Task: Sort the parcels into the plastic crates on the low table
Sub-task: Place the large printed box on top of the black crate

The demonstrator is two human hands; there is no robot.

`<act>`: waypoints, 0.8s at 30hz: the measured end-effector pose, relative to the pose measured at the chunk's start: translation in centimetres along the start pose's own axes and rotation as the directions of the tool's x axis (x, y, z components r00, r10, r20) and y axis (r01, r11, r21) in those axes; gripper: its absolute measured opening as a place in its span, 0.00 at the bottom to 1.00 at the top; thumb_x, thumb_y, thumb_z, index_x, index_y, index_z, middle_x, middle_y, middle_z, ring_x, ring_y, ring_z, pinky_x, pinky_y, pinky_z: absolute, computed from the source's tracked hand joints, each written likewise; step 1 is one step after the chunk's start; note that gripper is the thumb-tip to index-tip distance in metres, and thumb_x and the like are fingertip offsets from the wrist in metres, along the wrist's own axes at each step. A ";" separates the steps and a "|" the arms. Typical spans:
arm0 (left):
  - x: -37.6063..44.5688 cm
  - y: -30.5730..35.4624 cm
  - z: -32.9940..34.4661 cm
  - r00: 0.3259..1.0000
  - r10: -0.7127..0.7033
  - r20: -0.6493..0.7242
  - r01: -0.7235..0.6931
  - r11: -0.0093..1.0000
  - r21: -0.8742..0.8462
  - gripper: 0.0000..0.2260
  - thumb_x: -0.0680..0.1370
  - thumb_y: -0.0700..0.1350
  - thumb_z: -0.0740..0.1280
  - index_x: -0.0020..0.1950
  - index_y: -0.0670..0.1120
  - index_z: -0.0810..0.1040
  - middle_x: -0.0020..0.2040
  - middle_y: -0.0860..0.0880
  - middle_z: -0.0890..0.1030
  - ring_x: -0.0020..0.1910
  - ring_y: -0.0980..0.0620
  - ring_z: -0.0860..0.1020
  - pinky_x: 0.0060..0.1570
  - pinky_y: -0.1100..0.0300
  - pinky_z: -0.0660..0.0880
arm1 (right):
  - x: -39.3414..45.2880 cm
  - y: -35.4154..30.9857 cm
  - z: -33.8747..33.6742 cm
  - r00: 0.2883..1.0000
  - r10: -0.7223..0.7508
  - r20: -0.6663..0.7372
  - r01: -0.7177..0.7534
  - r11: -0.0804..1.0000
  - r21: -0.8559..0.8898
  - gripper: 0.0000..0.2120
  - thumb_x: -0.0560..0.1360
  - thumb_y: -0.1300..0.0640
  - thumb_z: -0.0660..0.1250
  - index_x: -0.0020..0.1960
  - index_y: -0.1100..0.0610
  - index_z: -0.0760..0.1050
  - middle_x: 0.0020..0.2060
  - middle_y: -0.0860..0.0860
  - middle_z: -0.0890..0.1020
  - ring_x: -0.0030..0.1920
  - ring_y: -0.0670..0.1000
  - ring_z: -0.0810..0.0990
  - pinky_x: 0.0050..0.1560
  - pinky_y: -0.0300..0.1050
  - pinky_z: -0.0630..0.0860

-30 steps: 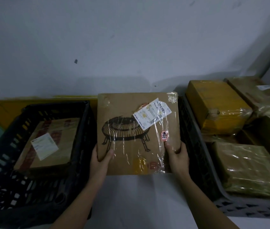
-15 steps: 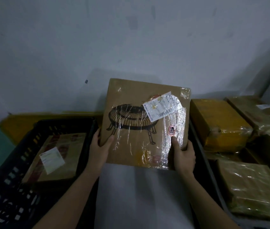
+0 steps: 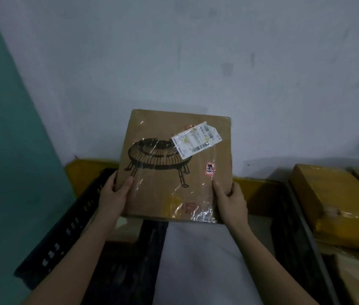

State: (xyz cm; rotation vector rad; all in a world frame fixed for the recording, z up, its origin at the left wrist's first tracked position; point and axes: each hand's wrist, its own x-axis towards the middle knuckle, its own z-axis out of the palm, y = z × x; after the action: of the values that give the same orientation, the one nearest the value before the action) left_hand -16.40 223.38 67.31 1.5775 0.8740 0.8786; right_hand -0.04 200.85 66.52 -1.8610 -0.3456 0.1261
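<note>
**Flat carton held up over the crates**

Gripped at both lower edges: left hand [image 3: 113, 195] and right hand [image 3: 231, 200], thumbs on the printed face, fingers wrapped behind. Flat brown cardboard parcel [image 3: 174, 168], square, tilted up before the pale wall, above the gap between the black crate [image 3: 64, 234] and the dark crate [image 3: 295, 227]. Glossy crinkled tape across it. White shipping label [image 3: 196, 139], print too small to read; small red sticker [image 3: 210, 168]; black line drawing of a round legged heater [image 3: 156, 156]. Film-wrapped yellowish parcels [image 3: 332, 205] at right.
</note>
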 end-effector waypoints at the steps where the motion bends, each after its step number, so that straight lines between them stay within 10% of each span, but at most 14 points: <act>1: 0.3 -0.2 -1.2 1.000 -0.006 -0.021 0.006 1.000 0.006 0.23 0.80 0.53 0.67 0.74 0.53 0.68 0.61 0.51 0.75 0.60 0.49 0.74 0.58 0.49 0.73 | -0.3 -0.5 0.8 1.000 -0.016 0.026 0.016 1.000 -0.009 0.28 0.79 0.38 0.63 0.72 0.52 0.67 0.56 0.47 0.79 0.48 0.47 0.77 0.52 0.47 0.75; 6: 1.2 -1.6 -6.8 0.993 -0.061 -0.098 0.070 0.994 0.086 0.27 0.79 0.59 0.65 0.75 0.50 0.67 0.68 0.47 0.75 0.63 0.44 0.75 0.61 0.44 0.74 | -2.1 -2.4 5.0 0.992 -0.062 0.114 0.064 0.998 -0.015 0.30 0.75 0.33 0.62 0.73 0.44 0.64 0.59 0.44 0.80 0.57 0.51 0.80 0.58 0.59 0.79; 16: 2.0 -5.4 -12.9 0.983 -0.126 -0.130 0.154 0.960 0.232 0.27 0.80 0.55 0.64 0.76 0.45 0.66 0.73 0.43 0.71 0.69 0.42 0.72 0.65 0.49 0.69 | -5.5 -3.2 10.2 0.947 -0.060 0.314 0.079 0.996 -0.049 0.25 0.80 0.45 0.64 0.74 0.47 0.64 0.59 0.45 0.78 0.49 0.46 0.80 0.42 0.41 0.80; 24: 4.2 -10.6 -15.6 0.963 -0.269 -0.010 0.247 0.871 0.425 0.40 0.68 0.71 0.65 0.76 0.52 0.67 0.73 0.43 0.70 0.68 0.40 0.72 0.66 0.42 0.71 | -8.2 -1.8 13.7 0.932 -0.027 0.361 0.117 0.966 -0.229 0.41 0.68 0.24 0.56 0.77 0.36 0.52 0.71 0.47 0.72 0.65 0.57 0.74 0.62 0.62 0.75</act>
State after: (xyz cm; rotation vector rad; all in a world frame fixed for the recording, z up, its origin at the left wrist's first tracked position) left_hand -29.23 235.58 59.58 1.7864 1.2706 0.4718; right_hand -11.69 211.44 63.22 -2.0678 -0.7083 0.3880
